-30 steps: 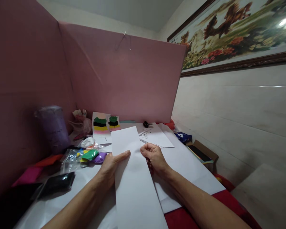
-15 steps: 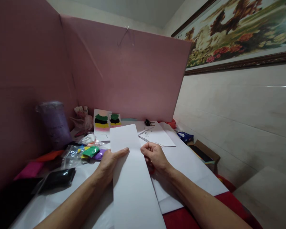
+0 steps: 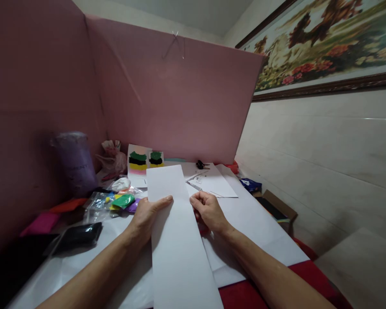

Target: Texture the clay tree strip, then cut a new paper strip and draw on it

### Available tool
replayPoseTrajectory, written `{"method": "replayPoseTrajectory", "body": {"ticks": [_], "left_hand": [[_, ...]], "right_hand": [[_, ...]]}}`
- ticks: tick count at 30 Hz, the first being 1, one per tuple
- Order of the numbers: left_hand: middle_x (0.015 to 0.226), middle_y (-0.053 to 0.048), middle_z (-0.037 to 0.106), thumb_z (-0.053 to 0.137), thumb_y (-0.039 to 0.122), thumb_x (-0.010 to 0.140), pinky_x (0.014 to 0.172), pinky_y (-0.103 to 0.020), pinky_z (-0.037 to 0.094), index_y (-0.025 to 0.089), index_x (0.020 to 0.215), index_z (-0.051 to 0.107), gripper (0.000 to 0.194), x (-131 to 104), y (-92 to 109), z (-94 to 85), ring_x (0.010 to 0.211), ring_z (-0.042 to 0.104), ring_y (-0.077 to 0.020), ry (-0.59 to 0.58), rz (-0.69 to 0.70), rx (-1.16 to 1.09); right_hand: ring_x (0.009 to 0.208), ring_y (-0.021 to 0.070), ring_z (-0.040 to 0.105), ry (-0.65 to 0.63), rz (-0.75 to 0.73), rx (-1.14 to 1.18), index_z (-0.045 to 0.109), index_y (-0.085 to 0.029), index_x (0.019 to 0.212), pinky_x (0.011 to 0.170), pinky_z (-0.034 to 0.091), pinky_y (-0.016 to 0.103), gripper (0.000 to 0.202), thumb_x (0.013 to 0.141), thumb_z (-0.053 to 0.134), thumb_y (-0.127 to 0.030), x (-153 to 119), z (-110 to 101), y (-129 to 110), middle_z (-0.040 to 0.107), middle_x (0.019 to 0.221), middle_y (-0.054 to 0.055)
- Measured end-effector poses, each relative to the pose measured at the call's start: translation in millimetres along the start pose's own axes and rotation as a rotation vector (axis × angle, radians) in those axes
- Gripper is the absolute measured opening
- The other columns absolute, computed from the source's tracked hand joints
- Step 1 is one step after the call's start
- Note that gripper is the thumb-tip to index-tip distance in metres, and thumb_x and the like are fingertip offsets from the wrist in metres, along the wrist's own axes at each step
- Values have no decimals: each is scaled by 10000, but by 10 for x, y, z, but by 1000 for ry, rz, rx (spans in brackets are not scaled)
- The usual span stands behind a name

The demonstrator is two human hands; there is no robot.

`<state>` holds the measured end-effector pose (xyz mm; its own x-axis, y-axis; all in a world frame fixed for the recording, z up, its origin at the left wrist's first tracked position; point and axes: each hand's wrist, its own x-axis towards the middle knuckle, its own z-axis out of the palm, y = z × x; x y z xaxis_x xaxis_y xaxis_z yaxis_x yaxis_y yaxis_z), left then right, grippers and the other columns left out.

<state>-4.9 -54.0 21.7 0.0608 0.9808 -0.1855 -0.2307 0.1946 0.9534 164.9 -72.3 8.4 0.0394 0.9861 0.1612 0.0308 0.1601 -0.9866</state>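
Note:
A long strip of white paper (image 3: 178,240) runs from near my body up over the table. My left hand (image 3: 148,214) holds its left edge, thumb lying on top and the other fingers hidden beneath. At the right edge, my right hand (image 3: 209,210) is closed, thumb and forefinger pinched together at the paper's rim. Something red shows below that hand, too covered to name. Just beyond the strip lie a thin pen-like tool (image 3: 193,185) and a white sheet (image 3: 220,182).
Coloured packets (image 3: 124,201) and a black packet (image 3: 79,238) lie left. Two painted cards (image 3: 137,161) lean at the back, near a purple cylinder (image 3: 75,165). Keys (image 3: 202,165) lie by the pink partition (image 3: 173,98). An open cardboard box (image 3: 281,206) stands right.
The view has shifted slightly. Both hands keep their hold on the paper strip, whose far end sits a little further left and higher in view.

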Motion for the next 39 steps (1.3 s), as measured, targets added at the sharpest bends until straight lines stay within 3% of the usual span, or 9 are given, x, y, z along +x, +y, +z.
{"method": "replayPoseTrajectory", "body": {"ticks": [7,14,20,26,30,33,37,39], "left_hand": [[750,-133,746,805,281,603,529,-339,558,99,945,669,412,20,-43,-37,554,678,-249,-20,27,-6],[755,-140,746,829,305,592,529,-356,569,101,957,664,450,19,-48,-42,564,684,-261,-18,30,-62],[733,-132,737,832,307,600,508,-356,567,99,945,654,440,14,-36,-33,554,675,-253,15,15,-79],[757,-121,735,832,307,606,535,-359,574,105,1000,647,479,45,-52,-40,582,682,-252,36,61,-107],[752,-118,732,830,284,612,505,-336,562,110,996,634,466,56,-56,-43,546,670,-232,75,63,-112],[736,-113,722,808,263,645,506,-335,561,104,990,621,423,60,-57,-47,533,662,-220,78,38,-146],[742,-130,717,787,277,672,520,-364,568,94,993,620,406,60,-48,-48,551,671,-242,39,-1,-180],[737,-131,716,784,286,677,519,-363,567,90,995,619,408,60,-43,-45,546,668,-241,32,-8,-184]], "right_hand": [[398,68,392,97,-3,42,536,-194,733,349,275,190,296,777,589,-482,30,11,-1,533,574,-43],[520,106,447,87,-92,-80,547,-191,640,485,372,236,205,714,678,-329,-17,16,-35,532,583,-30],[578,118,491,81,-88,-49,583,-189,730,552,404,250,143,700,685,-284,-8,15,-23,562,642,-27],[641,148,512,138,-245,-257,708,-190,849,583,429,277,145,721,648,-223,-57,35,-9,575,705,4],[723,169,550,142,-342,-288,724,-212,820,558,436,269,135,719,635,-203,-72,47,7,597,840,40],[744,178,567,133,-322,-300,702,-214,815,589,459,282,106,737,631,-211,-72,48,18,622,874,49],[802,204,603,215,-247,-337,685,-205,851,706,483,325,108,783,610,-243,-51,30,37,671,872,59],[808,209,614,180,-246,-344,702,-201,853,728,484,329,128,800,593,-241,-43,26,51,680,871,61]]}}
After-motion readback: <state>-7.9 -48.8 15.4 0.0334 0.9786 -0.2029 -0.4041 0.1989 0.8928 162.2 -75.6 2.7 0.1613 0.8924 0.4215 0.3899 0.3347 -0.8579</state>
